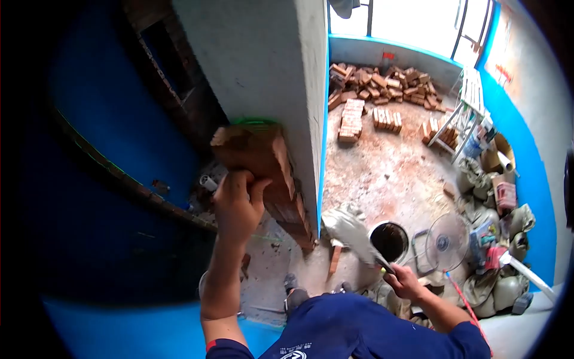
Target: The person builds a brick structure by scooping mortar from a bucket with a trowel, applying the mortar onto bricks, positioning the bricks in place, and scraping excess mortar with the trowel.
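Note:
My left hand [240, 200] is raised at the top of a narrow brick column [288, 206] that stands against a grey wall end. Its fingers are curled and its thumb pressed against the top brick [251, 146], gripping its near edge. Lower down on the right, my right hand [408, 282] is wrapped round the dark handle of a trowel [350, 233]. The trowel's pale grey blade points up and to the left, beside a bucket [390, 240] with dark contents. Whether mortar lies on the blade is hard to make out.
Loose bricks [382, 84] are heaped by the far wall, with stacked bricks [351, 119] before them. A metal stepladder [463, 110] stands at right. Filled sacks [502, 293], a fan grille [447, 242] and a cardboard box [493, 158] crowd the right wall. One brick [335, 260] lies near my feet.

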`<action>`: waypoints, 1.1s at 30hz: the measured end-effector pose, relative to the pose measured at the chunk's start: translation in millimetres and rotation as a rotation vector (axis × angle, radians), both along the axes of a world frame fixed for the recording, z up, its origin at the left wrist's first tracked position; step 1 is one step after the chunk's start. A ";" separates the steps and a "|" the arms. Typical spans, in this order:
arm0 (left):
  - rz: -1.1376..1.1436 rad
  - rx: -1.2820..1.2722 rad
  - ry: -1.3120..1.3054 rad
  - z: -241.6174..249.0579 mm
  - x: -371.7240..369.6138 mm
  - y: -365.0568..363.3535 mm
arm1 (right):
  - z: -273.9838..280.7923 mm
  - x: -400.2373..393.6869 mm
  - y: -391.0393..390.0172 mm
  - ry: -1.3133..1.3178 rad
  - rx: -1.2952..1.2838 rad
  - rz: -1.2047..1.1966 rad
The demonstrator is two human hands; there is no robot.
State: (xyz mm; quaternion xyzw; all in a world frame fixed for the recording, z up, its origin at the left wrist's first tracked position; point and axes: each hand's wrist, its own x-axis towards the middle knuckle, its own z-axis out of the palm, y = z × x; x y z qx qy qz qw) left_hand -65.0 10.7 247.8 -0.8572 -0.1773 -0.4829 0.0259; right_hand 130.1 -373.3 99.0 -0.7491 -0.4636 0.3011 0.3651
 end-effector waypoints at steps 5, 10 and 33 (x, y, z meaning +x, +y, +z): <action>0.071 -0.089 0.173 18.3 -4.9 -12.6 | 10.0 -18.5 62.8 -0.283 0.089 0.218; 0.115 -0.192 0.235 29.6 -2.4 -15.7 | 36.1 -30.9 105.9 -0.141 0.325 0.455; 0.203 0.023 0.277 20.4 0.9 -15.5 | 67.7 7.6 204.0 -0.006 0.194 0.465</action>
